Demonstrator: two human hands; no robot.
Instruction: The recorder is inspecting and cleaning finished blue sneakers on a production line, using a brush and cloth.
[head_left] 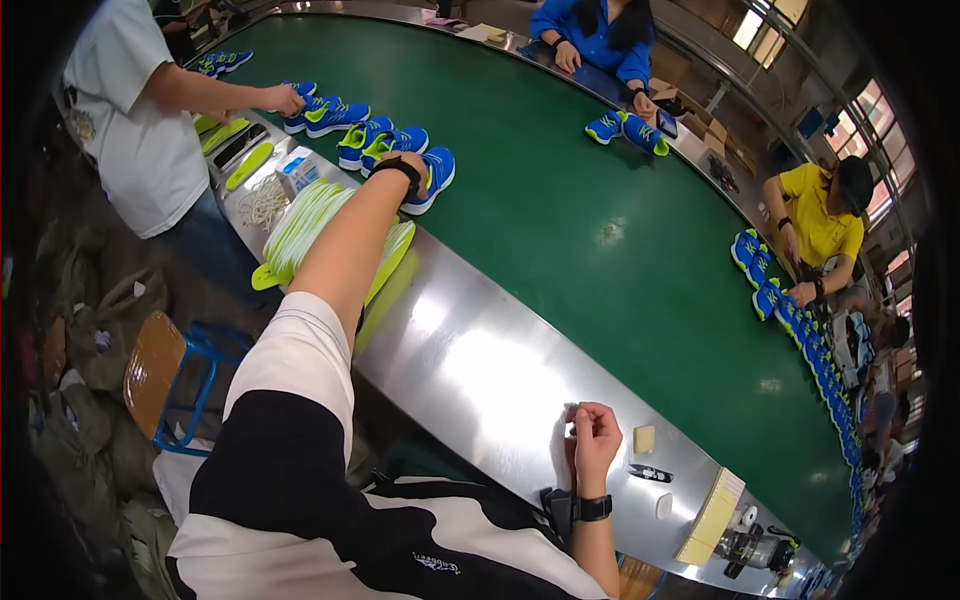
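Note:
My left arm stretches across a stack of pale yellow-green insoles (308, 228). At its end, my left hand (414, 170) is closed on a blue sneaker (438, 182) with a white sole, at the edge of the green belt (530, 250); my wrist hides part of the grip. More blue sneakers (362, 142) with lime linings sit just beyond. Above the shiny metal bench (480, 370), my right hand (598, 436) has thumb and fingers pinched together. Something small and dark shows at the fingertips, too small to name.
Right of my right hand lie a cream block (644, 439), a black marker-like tool (650, 473), a yellow paper pad (712, 515) and a clear bottle (765, 550). A co-worker's hand (285, 100) touches sneakers at left. Other people work across the belt. A wooden stool (155, 375) stands behind.

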